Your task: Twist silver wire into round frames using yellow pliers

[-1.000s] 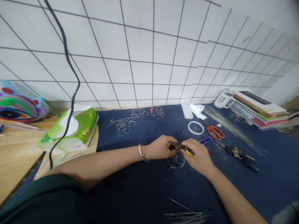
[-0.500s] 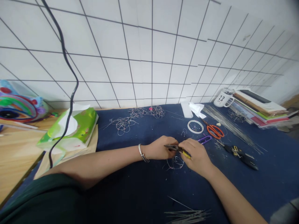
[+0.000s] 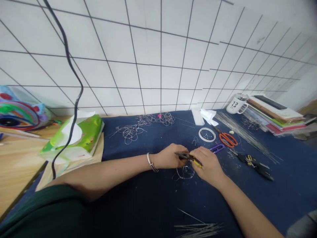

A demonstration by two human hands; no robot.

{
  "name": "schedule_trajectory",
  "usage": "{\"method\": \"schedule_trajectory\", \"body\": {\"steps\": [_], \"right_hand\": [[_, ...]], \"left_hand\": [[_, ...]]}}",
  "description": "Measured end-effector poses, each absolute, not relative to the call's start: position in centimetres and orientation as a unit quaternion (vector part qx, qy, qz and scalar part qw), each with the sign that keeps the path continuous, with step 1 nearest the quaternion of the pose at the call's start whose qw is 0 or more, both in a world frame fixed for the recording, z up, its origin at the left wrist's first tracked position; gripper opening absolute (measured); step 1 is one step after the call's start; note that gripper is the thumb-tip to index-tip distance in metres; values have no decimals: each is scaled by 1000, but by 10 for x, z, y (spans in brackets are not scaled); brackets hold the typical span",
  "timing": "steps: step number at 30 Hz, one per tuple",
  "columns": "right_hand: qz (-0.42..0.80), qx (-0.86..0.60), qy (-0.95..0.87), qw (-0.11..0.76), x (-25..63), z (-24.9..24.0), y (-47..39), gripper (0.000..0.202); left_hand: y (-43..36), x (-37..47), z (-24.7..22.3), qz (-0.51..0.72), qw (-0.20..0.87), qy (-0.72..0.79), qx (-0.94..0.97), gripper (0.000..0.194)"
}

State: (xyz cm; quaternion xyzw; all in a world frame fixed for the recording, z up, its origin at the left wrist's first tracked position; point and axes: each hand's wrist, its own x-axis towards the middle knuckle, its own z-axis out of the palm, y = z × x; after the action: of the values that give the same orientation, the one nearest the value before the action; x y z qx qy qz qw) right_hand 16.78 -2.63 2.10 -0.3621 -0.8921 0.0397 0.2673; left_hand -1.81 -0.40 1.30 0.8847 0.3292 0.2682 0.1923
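In the middle of the head view, my right hand (image 3: 206,163) is wrapped round a pair of pliers (image 3: 183,155) with yellow on the handles. The dark jaws point left, against the fingers of my left hand (image 3: 169,157). Those left fingers are closed, and a thin wire piece (image 3: 185,172) bent into loops with small pinkish beads hangs below both hands. The left fingertips are partly hidden behind the pliers. A silver bangle (image 3: 150,162) circles my left wrist.
Beaded wire tangles (image 3: 132,132) lie towards the wall. On the right are a white ring dish (image 3: 207,129), orange scissors (image 3: 229,145), purple snips (image 3: 217,148), black pliers (image 3: 257,167), long straight wires (image 3: 245,135) and a mug (image 3: 236,105). Cut wires (image 3: 200,229) lie in front.
Almost nothing differs. Both hands, the pliers and the wire piece keep nearly the same place, with only a very slight shift.
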Motion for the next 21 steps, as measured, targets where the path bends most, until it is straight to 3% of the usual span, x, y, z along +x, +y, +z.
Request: {"method": "schedule_trajectory", "body": {"steps": [21], "right_hand": [[46,-369,-888,271,170,18,-25,18]], "left_hand": [[-5,-19,8,291,272,346,850,6]]}}
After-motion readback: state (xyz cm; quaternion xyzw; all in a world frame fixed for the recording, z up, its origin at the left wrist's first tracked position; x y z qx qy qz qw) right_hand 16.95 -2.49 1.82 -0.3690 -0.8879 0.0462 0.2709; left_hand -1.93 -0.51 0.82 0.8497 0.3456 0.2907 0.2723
